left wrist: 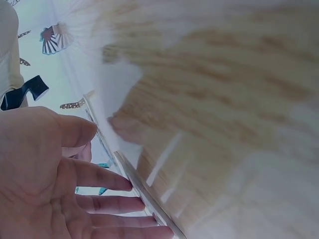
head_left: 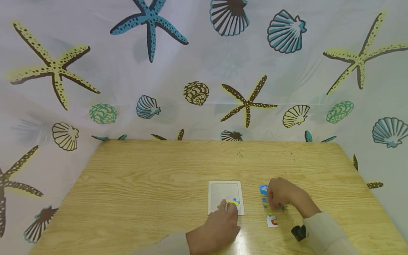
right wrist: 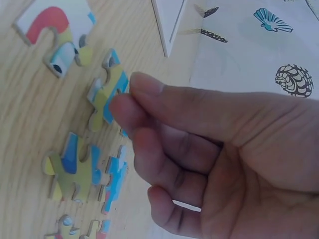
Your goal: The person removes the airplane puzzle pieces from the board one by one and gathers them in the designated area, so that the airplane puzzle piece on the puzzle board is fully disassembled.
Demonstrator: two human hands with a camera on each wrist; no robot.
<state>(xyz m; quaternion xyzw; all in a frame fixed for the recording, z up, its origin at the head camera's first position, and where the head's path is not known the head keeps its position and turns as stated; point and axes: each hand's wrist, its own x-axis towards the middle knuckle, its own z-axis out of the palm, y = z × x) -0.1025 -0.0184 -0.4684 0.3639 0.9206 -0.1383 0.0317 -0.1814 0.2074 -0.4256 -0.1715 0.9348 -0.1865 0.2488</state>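
My left hand (head_left: pixel 220 224) reaches over the lower part of a pale square puzzle tray (head_left: pixel 220 189), fingers extended. A blue and yellow puzzle piece (head_left: pixel 236 202) shows in the tray by the fingertips; the hand partly covers it. In the left wrist view the straight fingers (left wrist: pixel 107 203) lie along the tray's edge (left wrist: pixel 144 191). To the right of the tray, my right hand (head_left: pixel 283 194) is over loose puzzle pieces. In the right wrist view its thumb and forefinger pinch the edge of a yellow and blue puzzle piece (right wrist: pixel 107 94), the other fingers curled.
Near the right hand lie a white piece with a red arc (head_left: pixel 272 221), a blue and white piece (head_left: pixel 263 190) and, in the right wrist view, a yellow and blue piece (right wrist: pixel 75 169). The wooden table (head_left: pixel 143 184) meets a shell-patterned cloth (head_left: pixel 172 117). A black strap (head_left: pixel 298 232) is by the right sleeve.
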